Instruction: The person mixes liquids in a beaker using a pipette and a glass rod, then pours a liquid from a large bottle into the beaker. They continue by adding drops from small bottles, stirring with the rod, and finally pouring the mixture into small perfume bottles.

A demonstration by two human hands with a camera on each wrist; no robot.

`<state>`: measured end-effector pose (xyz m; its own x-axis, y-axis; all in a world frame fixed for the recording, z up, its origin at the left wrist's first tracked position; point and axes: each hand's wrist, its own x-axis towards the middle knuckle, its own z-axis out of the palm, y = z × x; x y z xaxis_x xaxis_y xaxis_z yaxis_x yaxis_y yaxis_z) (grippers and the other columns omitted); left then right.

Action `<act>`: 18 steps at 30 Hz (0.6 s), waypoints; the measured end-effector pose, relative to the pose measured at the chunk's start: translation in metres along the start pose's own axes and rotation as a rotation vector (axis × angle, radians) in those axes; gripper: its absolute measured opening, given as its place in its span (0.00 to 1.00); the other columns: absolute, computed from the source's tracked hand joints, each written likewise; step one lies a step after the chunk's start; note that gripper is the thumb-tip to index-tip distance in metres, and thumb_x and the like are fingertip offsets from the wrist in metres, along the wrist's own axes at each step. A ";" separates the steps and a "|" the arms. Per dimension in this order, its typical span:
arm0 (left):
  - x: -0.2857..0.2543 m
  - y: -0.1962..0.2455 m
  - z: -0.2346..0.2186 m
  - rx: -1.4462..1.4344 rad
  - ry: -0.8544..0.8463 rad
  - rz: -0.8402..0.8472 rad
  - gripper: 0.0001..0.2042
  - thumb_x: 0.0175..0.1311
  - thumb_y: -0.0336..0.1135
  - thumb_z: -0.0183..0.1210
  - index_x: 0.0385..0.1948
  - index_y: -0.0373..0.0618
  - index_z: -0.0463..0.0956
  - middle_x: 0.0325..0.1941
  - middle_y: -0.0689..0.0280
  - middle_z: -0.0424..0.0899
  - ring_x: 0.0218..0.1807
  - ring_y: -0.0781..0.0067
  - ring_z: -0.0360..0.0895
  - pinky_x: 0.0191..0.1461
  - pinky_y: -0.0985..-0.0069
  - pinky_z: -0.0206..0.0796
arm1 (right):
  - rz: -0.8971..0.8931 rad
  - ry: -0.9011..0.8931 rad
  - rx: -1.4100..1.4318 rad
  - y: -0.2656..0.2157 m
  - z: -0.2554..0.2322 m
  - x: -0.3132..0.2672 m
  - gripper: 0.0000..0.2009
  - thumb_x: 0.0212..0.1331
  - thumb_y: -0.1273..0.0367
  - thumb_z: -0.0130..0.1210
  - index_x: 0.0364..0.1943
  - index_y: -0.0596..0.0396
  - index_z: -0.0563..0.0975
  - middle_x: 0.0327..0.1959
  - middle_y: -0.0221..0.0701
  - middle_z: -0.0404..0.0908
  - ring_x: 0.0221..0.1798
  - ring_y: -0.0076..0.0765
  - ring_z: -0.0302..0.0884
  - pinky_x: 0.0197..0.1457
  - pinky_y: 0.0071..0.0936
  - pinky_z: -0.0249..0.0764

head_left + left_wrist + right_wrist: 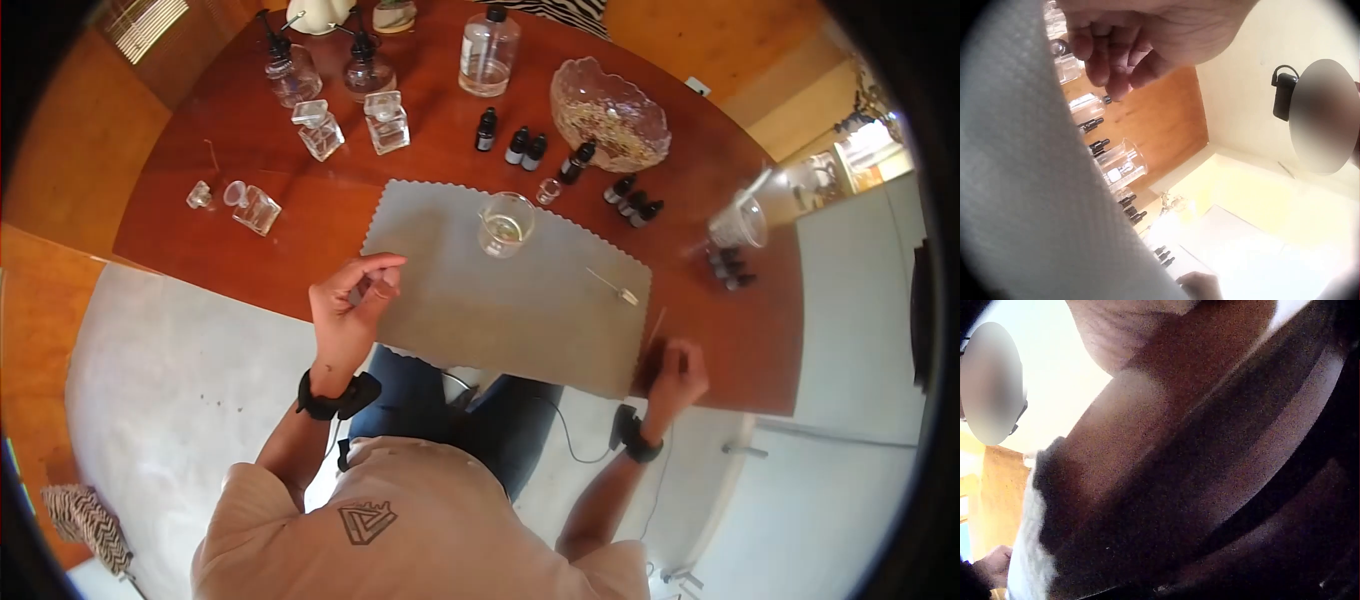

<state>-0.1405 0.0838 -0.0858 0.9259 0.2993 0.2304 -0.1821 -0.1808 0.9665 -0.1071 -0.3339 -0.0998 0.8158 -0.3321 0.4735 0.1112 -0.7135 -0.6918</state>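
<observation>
Over the left edge of the grey scalloped mat (480, 320), the left hand (355, 305) hangs with loosely bent fingers and nothing visible in them; the left wrist view shows its fingers (1110, 59) bent too. A glass beaker (505, 228) with a little clear liquid stands at the mat's back. The right hand (680, 375), slightly blurred, is by the table's front edge, right of the mat, fingers loosely bent. Beside it is a thin clear stick (659, 322); whether they touch cannot be told. A small white-ended tool (626, 297) lies on the mat's right part.
Dark dropper bottles (485, 130) stand behind and right of the mat, near a glass bowl (610, 115). A large bottle (489, 55), pump bottles (292, 75) and square glass bottles (387, 122) are farther back. A clear cup (738, 222) stands at right, an open square bottle (258, 211) at left.
</observation>
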 end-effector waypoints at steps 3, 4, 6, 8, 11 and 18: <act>-0.001 0.008 -0.003 0.011 -0.024 0.059 0.14 0.62 0.16 0.58 0.47 0.38 0.84 0.32 0.69 0.82 0.35 0.80 0.78 0.41 0.81 0.69 | 0.004 0.011 0.024 0.000 0.000 -0.001 0.02 0.61 0.77 0.60 0.32 0.63 0.81 0.26 0.28 0.80 0.31 0.21 0.74 0.35 0.23 0.70; -0.002 0.009 -0.005 0.012 -0.015 0.065 0.14 0.62 0.16 0.58 0.47 0.38 0.84 0.33 0.68 0.82 0.35 0.80 0.78 0.42 0.81 0.69 | -0.026 0.011 0.066 0.001 0.000 -0.001 0.02 0.61 0.77 0.60 0.32 0.63 0.81 0.26 0.28 0.80 0.31 0.20 0.73 0.35 0.22 0.70; -0.003 0.010 -0.007 0.007 -0.010 0.079 0.15 0.61 0.16 0.57 0.47 0.38 0.84 0.34 0.67 0.82 0.36 0.79 0.78 0.43 0.80 0.70 | -0.083 0.018 0.137 0.006 0.002 0.002 0.03 0.62 0.76 0.61 0.32 0.63 0.81 0.26 0.27 0.79 0.31 0.20 0.73 0.35 0.22 0.69; -0.001 0.004 -0.008 -0.007 -0.024 0.088 0.14 0.63 0.17 0.57 0.47 0.38 0.84 0.35 0.67 0.81 0.37 0.79 0.78 0.45 0.81 0.70 | -0.026 -0.045 0.166 0.007 0.000 0.003 0.04 0.61 0.75 0.62 0.32 0.62 0.81 0.25 0.27 0.79 0.30 0.19 0.72 0.34 0.21 0.69; 0.002 -0.002 -0.010 -0.026 -0.046 0.096 0.12 0.65 0.21 0.57 0.47 0.38 0.84 0.34 0.68 0.80 0.37 0.79 0.78 0.44 0.80 0.69 | -0.006 -0.120 0.123 -0.006 0.004 0.006 0.05 0.60 0.72 0.64 0.33 0.59 0.82 0.24 0.30 0.79 0.28 0.22 0.74 0.33 0.23 0.69; 0.001 -0.017 -0.012 0.027 -0.051 0.057 0.11 0.65 0.22 0.59 0.47 0.38 0.84 0.32 0.70 0.80 0.35 0.81 0.77 0.43 0.80 0.69 | 0.055 -0.195 -0.214 -0.017 0.012 0.019 0.08 0.53 0.67 0.66 0.29 0.55 0.79 0.25 0.39 0.84 0.30 0.52 0.83 0.35 0.43 0.76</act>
<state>-0.1404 0.0989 -0.1004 0.9301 0.2400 0.2780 -0.2265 -0.2210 0.9486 -0.0868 -0.3210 -0.0854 0.9131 -0.2640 0.3106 -0.0416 -0.8183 -0.5732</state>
